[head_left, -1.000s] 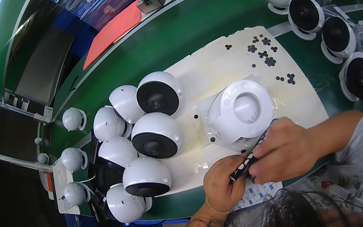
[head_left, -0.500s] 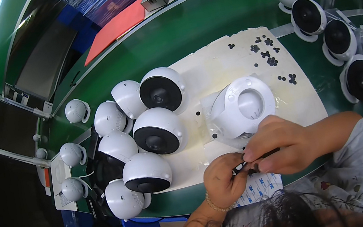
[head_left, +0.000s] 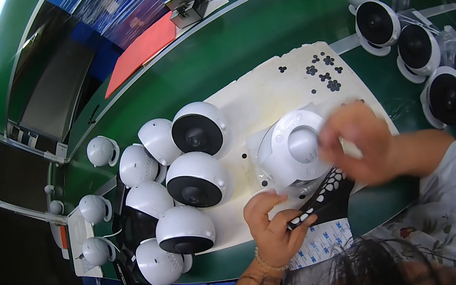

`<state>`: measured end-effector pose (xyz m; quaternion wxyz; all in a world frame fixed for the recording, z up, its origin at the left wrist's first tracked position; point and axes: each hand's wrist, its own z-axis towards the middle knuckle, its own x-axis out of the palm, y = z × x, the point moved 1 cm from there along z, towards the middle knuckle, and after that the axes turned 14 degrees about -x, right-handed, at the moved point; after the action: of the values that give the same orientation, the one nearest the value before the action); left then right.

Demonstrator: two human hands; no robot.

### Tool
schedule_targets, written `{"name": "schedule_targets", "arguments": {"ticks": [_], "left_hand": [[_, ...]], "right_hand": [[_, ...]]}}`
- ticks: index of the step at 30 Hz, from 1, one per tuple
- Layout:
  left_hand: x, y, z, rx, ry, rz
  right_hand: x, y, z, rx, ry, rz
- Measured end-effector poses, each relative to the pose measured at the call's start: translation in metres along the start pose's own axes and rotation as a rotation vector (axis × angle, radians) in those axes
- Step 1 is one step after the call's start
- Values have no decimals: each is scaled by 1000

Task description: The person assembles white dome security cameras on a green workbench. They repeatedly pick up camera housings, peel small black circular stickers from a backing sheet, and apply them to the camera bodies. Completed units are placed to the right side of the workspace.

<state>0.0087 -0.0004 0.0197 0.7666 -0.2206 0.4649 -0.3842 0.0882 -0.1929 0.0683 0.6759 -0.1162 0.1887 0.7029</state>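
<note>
My left hand [head_left: 272, 229] pinches a black sheet [head_left: 325, 201] dotted with white round spots, low in front of me. The sheet slants up to the right, close to a white dome camera [head_left: 279, 155] lying on clear film with its ring-shaped base turned up. At the right rim of that base hovers my right hand [head_left: 362, 140], blurred, its fingers curled into a pinch; anything between the fingertips is too small to make out. Small black round pads [head_left: 334, 85] lie in clusters on the cream board [head_left: 257, 85], with a few single ones near the camera.
Several white dome cameras with black fronts [head_left: 195, 179] crowd the left of the board. More cameras [head_left: 446, 97] stand along the right edge. White backing paper with blue print [head_left: 323, 243] lies near my body. A red sheet [head_left: 139, 54] and metal box [head_left: 187, 6] sit at the back.
My right hand has left my left hand and risen to the camera's ring base. The black sheet, mostly hidden before, now shows spread out from my left hand. The view has shifted slightly.
</note>
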Motion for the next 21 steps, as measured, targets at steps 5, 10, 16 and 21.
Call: {"name": "schedule_targets", "arguments": {"ticks": [5, 10, 16, 21], "left_hand": [[4, -1, 12, 99, 113, 65], [2, -1, 8, 65, 141, 95], [2, 1, 5, 32, 142, 87], [3, 1, 5, 42, 142, 88]], "right_hand": [[1, -39, -11, 617, -195, 503], [3, -39, -11, 614, -162, 537], [1, -36, -8, 596, -61, 425], [3, -35, -12, 372, -6, 145]]}}
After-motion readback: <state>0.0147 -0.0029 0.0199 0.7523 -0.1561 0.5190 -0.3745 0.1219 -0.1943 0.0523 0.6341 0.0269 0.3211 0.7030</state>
